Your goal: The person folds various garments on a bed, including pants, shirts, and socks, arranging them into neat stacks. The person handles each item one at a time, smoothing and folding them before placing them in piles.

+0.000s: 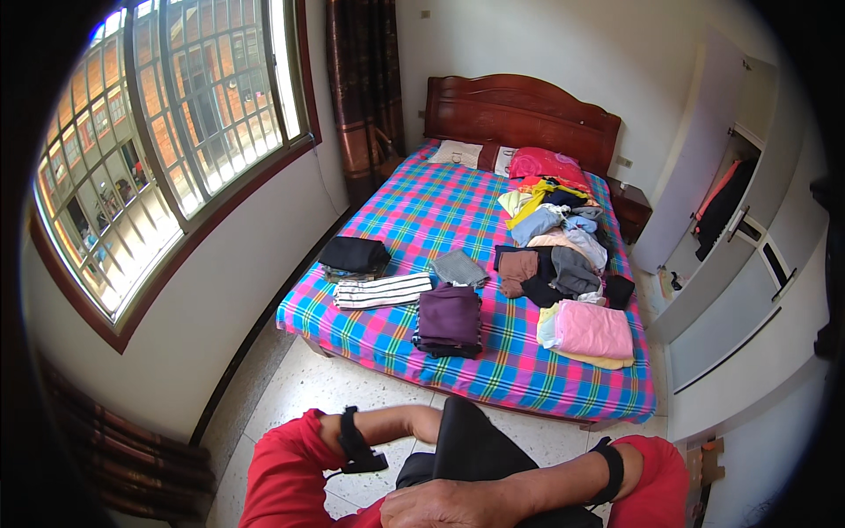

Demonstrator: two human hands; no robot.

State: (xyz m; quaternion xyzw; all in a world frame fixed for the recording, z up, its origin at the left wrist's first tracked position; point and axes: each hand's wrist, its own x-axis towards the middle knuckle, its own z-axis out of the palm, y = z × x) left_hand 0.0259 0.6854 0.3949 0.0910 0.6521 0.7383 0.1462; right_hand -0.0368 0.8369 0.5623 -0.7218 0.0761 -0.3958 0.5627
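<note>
A black garment (482, 442) is bunched and raised in front of my body. My left hand (428, 422) reaches behind its upper part and holds it up; the fingers are hidden by the cloth. Lower down, my right hand (449, 505) lies across the front of the same garment, its back towards me. The picture's bottom edge cuts off its fingers, so its grip cannot be made out. Beyond my hands, a folded purple garment (450, 313) tops a stack near the bed's foot. A striped folded cloth (383, 291) and a grey folded garment (460, 266) lie beside it.
The bed (396, 218) has a checked sheet. It bears a dark folded pile (354, 254), a pink folded stack (594, 330) and a loose clothes heap (538, 224). A barred window (198, 99) is at left, an open wardrobe (700, 231) at right, tiled floor (284, 389) between.
</note>
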